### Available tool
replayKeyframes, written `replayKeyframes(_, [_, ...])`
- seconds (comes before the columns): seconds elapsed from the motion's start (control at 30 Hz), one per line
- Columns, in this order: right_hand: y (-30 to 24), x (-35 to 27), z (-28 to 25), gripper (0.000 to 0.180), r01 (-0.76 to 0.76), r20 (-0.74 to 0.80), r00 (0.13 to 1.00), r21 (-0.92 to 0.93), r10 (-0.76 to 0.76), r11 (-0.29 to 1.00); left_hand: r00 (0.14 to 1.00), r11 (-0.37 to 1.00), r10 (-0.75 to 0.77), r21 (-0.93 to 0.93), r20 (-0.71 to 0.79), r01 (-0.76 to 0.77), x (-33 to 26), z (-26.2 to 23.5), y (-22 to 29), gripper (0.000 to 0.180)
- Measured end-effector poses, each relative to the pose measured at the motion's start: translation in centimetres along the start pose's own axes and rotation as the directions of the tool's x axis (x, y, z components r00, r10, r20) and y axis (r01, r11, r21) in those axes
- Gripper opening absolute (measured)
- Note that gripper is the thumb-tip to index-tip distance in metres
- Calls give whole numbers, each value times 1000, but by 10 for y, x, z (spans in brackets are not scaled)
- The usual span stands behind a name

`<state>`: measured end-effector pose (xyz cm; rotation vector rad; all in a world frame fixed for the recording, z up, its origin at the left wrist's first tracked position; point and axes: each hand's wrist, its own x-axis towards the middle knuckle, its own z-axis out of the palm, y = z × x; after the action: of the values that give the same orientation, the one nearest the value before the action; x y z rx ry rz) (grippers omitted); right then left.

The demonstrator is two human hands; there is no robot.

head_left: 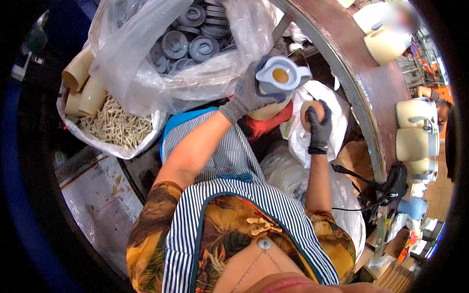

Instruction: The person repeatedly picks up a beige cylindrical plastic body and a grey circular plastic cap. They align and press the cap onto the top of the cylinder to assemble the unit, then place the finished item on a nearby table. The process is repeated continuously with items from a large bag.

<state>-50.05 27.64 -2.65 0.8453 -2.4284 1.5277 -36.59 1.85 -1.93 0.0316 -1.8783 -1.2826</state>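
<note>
My left hand (247, 93), in a grey knit glove, is wrapped round a jug (292, 79) with a beige body and a grey-blue collar with a spout and handle. The jug's mouth faces up, showing a yellowish-brown inside. To its right, my gloved right hand (320, 131) grips a round tan ring-shaped piece (305, 116) with a hollow middle; its exact kind is unclear. That hand is over a white plastic bag (300, 139) and apart from the jug. Red cloth (271, 126) shows under the jug.
Grey round lids (204, 48) fill a clear plastic bag (127, 73) at the far left. Below it, a white sack (132, 152) holds small pale pieces (117, 119) and beige cylinders (93, 95). Several beige jugs (410, 144) stand on the brown table (364, 73) to the right.
</note>
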Motion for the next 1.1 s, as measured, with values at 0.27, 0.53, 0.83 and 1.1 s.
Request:
replayKeyframes(0.27, [-143, 53, -67, 38, 650, 43, 689, -480, -724, 589, 988, 977, -89, 206, 125, 62, -9, 20, -14, 112])
replayKeyframes(0.53, [-221, 94, 9, 40, 387, -187, 922, 517, -340, 764, 986, 980, -78, 192, 147, 49, -13, -1, -16, 118])
replayKeyframes(0.83, [-156, 111, 36, 40, 145, 115, 972, 385, -204, 912, 968, 958, -108, 283, 227, 40, -13, -29, -22, 100])
replayKeyframes(1.1, [-31, 39, 12, 47, -17, 189, 982, -70, 30, 997, 941, 544, -233, 835, 247, -85, 74, 56, 65, 60])
